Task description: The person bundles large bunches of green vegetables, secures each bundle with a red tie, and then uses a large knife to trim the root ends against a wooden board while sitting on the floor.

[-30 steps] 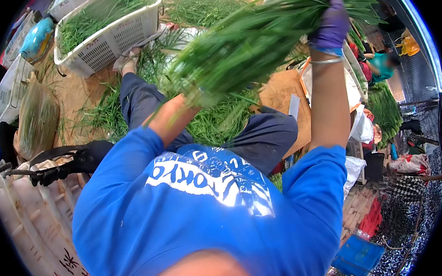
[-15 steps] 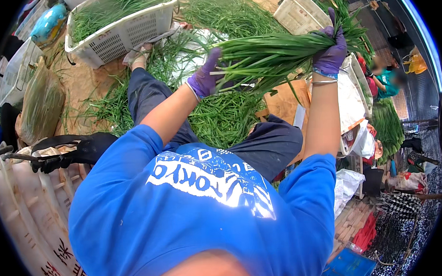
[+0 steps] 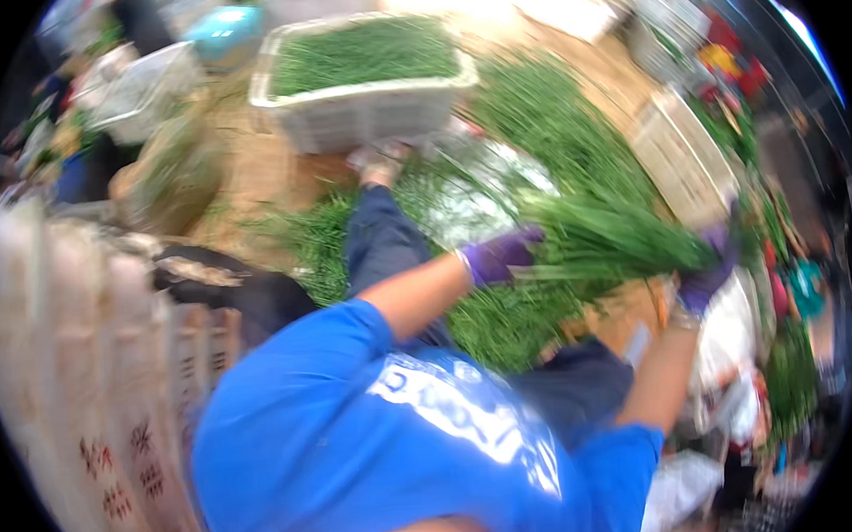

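Several pale sacks (image 3: 79, 376) with dark red marks, far left; white crate (image 3: 362, 102) of greens, upper centre; left hand (image 3: 498, 255) and right hand (image 3: 707, 277), purple-gloved, each closed on one bunch of greens (image 3: 610, 244) above the lap; bunch lower than before, crate nearer centre.

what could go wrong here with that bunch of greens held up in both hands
1. The bunch of greens is gripped only near its two ends, by the left hand and the right hand. Loose stalks in the middle may slip out and drop onto the pile of greens on the lap.
2. The picture is blurred, so the head seems to be moving; a fast swing might scatter stalks short of the white basket.
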A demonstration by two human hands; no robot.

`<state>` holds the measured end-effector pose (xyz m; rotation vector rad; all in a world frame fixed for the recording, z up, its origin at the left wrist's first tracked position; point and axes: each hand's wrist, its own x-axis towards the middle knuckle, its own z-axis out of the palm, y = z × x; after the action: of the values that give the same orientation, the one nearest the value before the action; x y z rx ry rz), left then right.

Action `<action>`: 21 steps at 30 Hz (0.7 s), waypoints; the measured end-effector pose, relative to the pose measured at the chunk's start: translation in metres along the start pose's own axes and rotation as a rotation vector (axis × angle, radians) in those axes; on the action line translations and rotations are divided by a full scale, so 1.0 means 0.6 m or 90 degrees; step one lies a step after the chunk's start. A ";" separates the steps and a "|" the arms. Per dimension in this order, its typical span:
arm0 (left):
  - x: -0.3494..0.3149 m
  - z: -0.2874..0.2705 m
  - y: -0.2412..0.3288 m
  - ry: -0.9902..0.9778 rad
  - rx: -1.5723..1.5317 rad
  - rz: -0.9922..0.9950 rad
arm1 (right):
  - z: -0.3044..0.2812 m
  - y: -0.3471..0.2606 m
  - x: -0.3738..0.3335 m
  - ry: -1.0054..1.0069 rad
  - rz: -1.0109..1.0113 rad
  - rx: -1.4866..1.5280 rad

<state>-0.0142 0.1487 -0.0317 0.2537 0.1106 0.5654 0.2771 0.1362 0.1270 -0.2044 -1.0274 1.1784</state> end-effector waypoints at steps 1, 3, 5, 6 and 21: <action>-0.012 0.024 0.000 0.046 -0.057 -0.031 | 0.051 0.012 -0.013 0.073 -0.027 -0.149; -0.037 0.043 0.007 -0.008 -0.076 -0.006 | 0.067 0.025 -0.036 0.104 -0.012 -0.088; -0.053 0.022 0.022 -0.049 0.037 0.023 | 0.092 0.057 -0.067 0.181 -0.021 -0.069; -0.064 0.013 0.029 0.014 0.106 0.022 | 0.092 0.075 -0.089 0.220 -0.020 -0.054; -0.083 -0.034 -0.091 -0.132 0.001 0.087 | -0.067 0.110 -0.406 0.641 -0.123 0.004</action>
<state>-0.0314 0.0815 -0.0642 0.3219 -0.1077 0.6714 0.2608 -0.0243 -0.0715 -0.6046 -0.1457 0.7359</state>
